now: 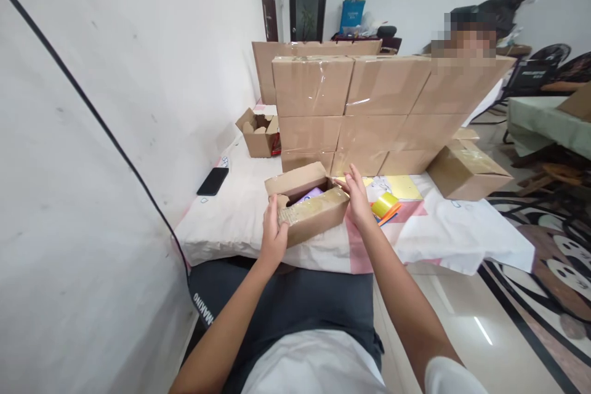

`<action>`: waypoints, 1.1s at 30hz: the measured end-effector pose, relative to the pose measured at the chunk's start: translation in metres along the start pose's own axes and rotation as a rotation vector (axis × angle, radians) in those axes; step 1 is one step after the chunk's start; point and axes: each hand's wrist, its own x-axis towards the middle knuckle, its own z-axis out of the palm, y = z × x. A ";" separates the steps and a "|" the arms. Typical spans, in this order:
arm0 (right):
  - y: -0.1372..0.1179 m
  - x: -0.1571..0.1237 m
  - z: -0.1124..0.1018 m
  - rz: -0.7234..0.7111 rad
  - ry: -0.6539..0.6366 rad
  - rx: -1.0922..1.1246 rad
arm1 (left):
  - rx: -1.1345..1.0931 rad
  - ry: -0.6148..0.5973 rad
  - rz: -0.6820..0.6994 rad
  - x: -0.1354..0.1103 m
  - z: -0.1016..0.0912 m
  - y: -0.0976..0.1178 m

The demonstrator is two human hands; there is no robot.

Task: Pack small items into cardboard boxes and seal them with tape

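Note:
A small cardboard box (318, 218) sits before me near the table's front edge, its top flaps raised. Inside it a purple item (310, 195) shows in part; its kind I cannot tell. My left hand (274, 231) grips the box's left end, thumb on the near side. At the right end, my right hand (356, 197) rests against the box with its fingers stretched out. Just right of that hand lie a roll of yellow tape (385, 204) and an orange-handled tool (391, 214), partly hidden by the tape.
Taped cardboard boxes (309, 86) form a wall behind. An open box (259, 138) stands back left, a closed box (468, 169) at right. A black phone (213, 181) lies on the cloth-covered table (221, 228). Another person (471, 31) is beyond the boxes.

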 end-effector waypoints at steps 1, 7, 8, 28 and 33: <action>0.000 0.003 -0.002 0.007 -0.061 0.028 | -0.002 0.011 0.010 0.001 0.000 -0.002; 0.003 -0.008 -0.013 -0.102 -0.236 -0.063 | 0.303 -0.134 0.247 0.011 -0.024 0.011; 0.004 -0.011 -0.014 -0.111 -0.240 -0.081 | 0.410 -0.170 0.268 0.014 -0.026 0.019; 0.000 0.018 -0.003 0.049 -0.197 -0.032 | 0.684 -0.115 0.477 0.028 -0.027 0.030; 0.010 -0.027 -0.023 -0.074 -0.106 -0.112 | 0.695 -0.273 0.549 0.032 -0.011 0.048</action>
